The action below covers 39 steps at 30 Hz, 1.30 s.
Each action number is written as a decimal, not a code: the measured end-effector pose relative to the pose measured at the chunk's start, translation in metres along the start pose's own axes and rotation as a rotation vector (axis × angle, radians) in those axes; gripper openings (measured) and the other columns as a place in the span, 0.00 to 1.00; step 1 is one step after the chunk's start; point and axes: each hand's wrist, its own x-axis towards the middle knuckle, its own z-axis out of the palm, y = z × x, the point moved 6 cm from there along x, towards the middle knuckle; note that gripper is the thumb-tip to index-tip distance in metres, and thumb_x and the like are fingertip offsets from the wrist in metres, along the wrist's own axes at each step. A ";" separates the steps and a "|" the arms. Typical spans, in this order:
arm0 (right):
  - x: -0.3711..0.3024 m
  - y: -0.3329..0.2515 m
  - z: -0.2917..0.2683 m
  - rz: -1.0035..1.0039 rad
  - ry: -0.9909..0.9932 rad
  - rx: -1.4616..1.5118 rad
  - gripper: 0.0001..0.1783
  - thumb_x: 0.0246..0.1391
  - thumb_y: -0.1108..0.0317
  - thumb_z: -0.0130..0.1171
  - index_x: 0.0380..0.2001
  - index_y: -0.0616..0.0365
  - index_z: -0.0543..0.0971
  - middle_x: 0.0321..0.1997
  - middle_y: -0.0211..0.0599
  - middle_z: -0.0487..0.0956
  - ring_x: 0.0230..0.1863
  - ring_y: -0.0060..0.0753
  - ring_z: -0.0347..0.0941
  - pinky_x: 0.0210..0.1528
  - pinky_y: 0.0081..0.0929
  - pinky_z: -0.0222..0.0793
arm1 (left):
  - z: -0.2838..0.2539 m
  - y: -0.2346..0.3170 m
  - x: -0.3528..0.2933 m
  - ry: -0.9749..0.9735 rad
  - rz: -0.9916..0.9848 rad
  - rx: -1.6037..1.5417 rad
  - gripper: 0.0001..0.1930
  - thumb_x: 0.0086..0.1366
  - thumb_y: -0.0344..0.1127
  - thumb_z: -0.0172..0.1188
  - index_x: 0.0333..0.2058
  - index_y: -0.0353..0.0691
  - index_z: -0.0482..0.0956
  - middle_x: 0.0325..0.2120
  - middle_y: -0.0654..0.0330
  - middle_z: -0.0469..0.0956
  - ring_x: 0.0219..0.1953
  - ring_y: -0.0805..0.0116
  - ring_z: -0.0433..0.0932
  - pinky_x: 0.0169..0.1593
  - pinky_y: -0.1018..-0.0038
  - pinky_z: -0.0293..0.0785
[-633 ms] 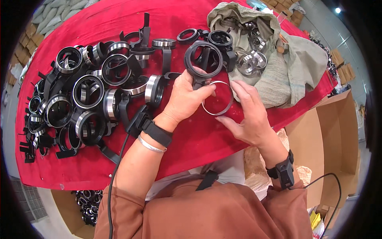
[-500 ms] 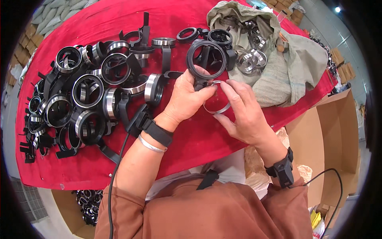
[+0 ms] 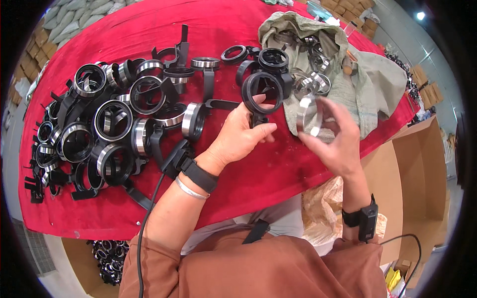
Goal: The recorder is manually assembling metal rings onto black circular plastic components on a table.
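My left hand [image 3: 242, 132] is closed round the lower stem of a black plastic ring bracket [image 3: 247, 95], whose round opening stands upright above my fingers. To its right, my right hand [image 3: 335, 136] pinches a shiny silver metal ring [image 3: 309, 115] between thumb and fingers, slightly blurred. The two pieces are apart. Just behind the bracket stand more black ring brackets [image 3: 273, 58]. Beyond the silver ring, loose metal rings [image 3: 318, 83] lie at the mouth of a grey-green woven sack [image 3: 382, 79].
Many black brackets with silver bands [image 3: 113, 120] are heaped on the left of the red-covered table [image 3: 238, 184]. An open cardboard box [image 3: 422, 174] stands at the right. Another box [image 3: 79, 258] with ring parts sits below the table at lower left. Cables trail from both wrists.
My right hand has moved right, carrying the silver ring away from the bracket and turning it upright. My left hand has shifted slightly right and down with the bracket.
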 end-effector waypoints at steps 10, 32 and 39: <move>0.032 -0.015 0.032 -0.060 -0.027 0.083 0.32 0.32 0.61 0.71 0.41 0.68 0.74 0.35 0.45 0.75 0.36 0.42 0.74 0.39 0.31 0.71 | 0.015 0.011 0.000 0.016 0.290 0.288 0.36 0.55 0.22 0.59 0.59 0.41 0.51 0.47 0.57 0.69 0.39 0.73 0.72 0.34 0.80 0.73; 0.042 0.031 0.065 0.349 -0.083 0.392 0.28 0.60 0.49 0.45 0.26 0.65 0.80 0.23 0.45 0.78 0.27 0.36 0.75 0.34 0.30 0.67 | 0.010 0.008 -0.011 0.161 0.090 0.567 0.16 0.66 0.45 0.47 0.34 0.36 0.70 0.18 0.53 0.75 0.25 0.60 0.78 0.29 0.68 0.70; 0.050 0.022 0.067 0.265 0.112 0.182 0.34 0.61 0.47 0.42 0.12 0.67 0.72 0.12 0.35 0.69 0.19 0.26 0.63 0.27 0.27 0.61 | 0.015 0.027 -0.017 0.362 0.413 0.806 0.07 0.63 0.33 0.52 0.29 0.35 0.71 0.15 0.55 0.75 0.18 0.62 0.76 0.22 0.70 0.70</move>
